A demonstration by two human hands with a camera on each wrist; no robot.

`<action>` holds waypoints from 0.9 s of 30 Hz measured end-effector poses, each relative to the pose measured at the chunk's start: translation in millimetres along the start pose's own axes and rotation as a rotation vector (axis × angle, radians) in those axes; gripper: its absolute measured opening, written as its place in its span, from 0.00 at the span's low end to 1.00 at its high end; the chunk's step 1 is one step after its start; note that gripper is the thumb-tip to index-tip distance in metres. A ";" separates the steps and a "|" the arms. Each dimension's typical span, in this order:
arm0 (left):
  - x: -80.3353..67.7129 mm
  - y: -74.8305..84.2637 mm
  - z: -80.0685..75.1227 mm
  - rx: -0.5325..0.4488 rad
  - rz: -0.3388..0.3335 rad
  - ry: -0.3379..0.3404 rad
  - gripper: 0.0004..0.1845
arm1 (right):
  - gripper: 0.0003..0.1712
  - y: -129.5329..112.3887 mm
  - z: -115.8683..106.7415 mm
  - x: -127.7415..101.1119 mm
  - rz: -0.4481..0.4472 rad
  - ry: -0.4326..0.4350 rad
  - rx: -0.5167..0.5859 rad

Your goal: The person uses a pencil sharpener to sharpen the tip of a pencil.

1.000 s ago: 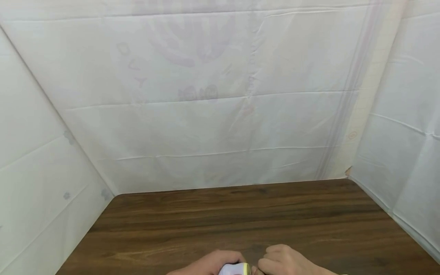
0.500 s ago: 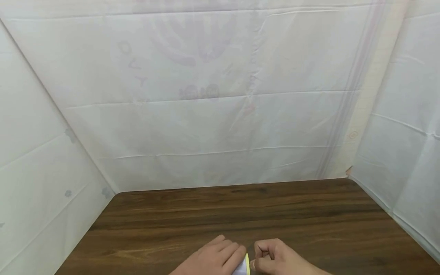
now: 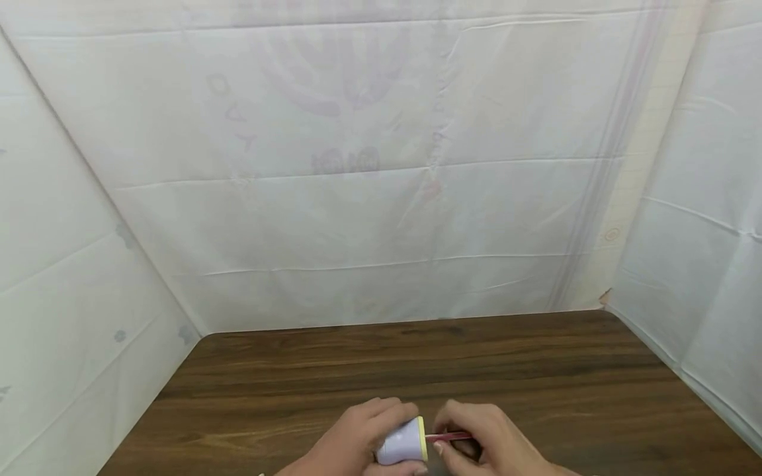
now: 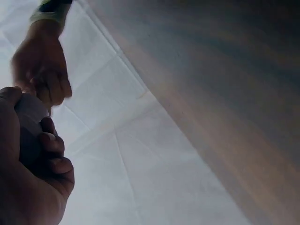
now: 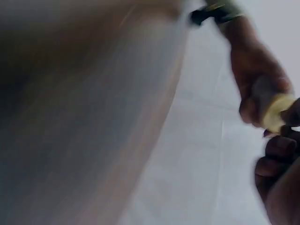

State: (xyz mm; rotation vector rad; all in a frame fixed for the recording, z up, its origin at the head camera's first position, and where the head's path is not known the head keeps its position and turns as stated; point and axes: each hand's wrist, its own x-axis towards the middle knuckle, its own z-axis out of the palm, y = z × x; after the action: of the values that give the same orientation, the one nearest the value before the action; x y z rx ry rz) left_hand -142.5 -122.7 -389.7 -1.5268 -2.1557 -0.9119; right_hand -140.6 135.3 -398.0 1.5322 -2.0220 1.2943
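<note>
1. In the head view we see the left hand (image 3: 357, 436) wrapped around a small lavender container (image 3: 400, 444) with a pale yellow rim (image 3: 422, 439); the fingers curl over its top and the thumb lies under it.
2. The container lies on its side in that grip, just above the near edge of the desk (image 3: 417, 370), its yellow rim turned toward the right hand (image 3: 482, 439).
3. The right hand sits just beside the rim, its fingers curled and pinching a thin red stick (image 3: 449, 436) that runs from the rim toward the palm.
4. We cannot tell whether the stick goes inside the container or only touches its rim.
5. The left wrist view shows the left hand (image 4: 33, 173) from below, fingers bent round the pale body of the container (image 4: 28, 126), with the right hand (image 4: 42, 70) close above it.
6. The right wrist view is blurred; we make out the yellow rim (image 5: 276, 112) between the left hand (image 5: 255, 70) and the curled fingers of the right hand (image 5: 281, 178).
7. We find no brand or label that can be read on the container.
8. Beyond both hands, white sheeting (image 3: 381, 165) walls in the desk; faint mirrored letters and a round emblem show through it, too pale for us to read.
</note>
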 end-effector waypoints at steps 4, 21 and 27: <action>3.8 1.2 -2.8 -0.389 -0.166 -0.061 0.17 | 0.08 5.3 -3.5 13.6 -0.560 0.226 -0.539; 1.2 6.2 3.1 -1.170 -0.594 -0.352 0.29 | 0.19 11.5 -4.0 22.2 -0.918 0.203 -0.728; -1.2 1.1 4.8 -0.970 -0.488 -0.324 0.18 | 0.16 8.1 4.3 6.5 -0.616 0.027 -0.562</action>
State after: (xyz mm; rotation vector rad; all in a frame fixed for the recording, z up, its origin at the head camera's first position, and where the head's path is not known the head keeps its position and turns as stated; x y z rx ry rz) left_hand -140.6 -120.0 -393.6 -1.5894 -2.5164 -2.2572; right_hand -149.1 128.2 -399.8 1.6292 -1.5114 0.4575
